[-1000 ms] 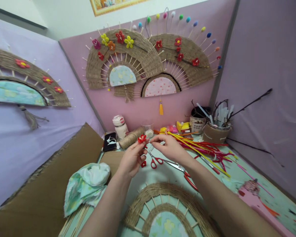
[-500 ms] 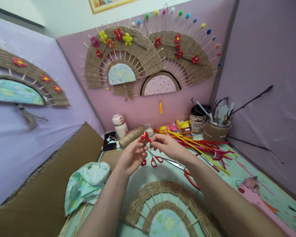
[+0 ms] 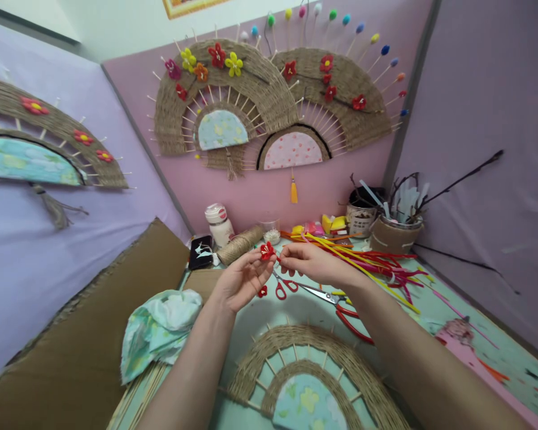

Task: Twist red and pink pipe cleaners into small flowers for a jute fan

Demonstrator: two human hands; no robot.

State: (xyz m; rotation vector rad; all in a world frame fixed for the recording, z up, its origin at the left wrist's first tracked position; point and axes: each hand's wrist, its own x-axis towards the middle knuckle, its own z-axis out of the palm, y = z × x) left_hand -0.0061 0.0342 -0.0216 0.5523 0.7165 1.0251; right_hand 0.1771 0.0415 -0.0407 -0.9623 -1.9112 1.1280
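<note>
A small red pipe-cleaner flower (image 3: 266, 251) with pale stamens is held above the table between both hands. My left hand (image 3: 242, 279), palm turned up, pinches the flower at its fingertips. My right hand (image 3: 309, 261) has its fingers closed on the red stem on the flower's right side. Below the hands lie red-handled scissors (image 3: 287, 289) and a larger pair of red-handled shears (image 3: 341, 304). Another small red flower (image 3: 262, 291) rests on the table beside the scissors. Nearest me is a woven twine fan (image 3: 291, 340) with a floral cloth centre.
Coloured pipe cleaners (image 3: 385, 269) spread to the right, before a twine-wrapped pot (image 3: 394, 237) of sticks. A twine spool (image 3: 241, 243), a white bottle (image 3: 219, 224) and a phone (image 3: 201, 252) stand or lie behind. Left are crumpled cloth (image 3: 161, 325) and a cardboard sheet (image 3: 94, 316).
The flower has turned so that its face and stamens show more toward me. My right hand has shifted slightly right along with the view; both hands keep their hold.
</note>
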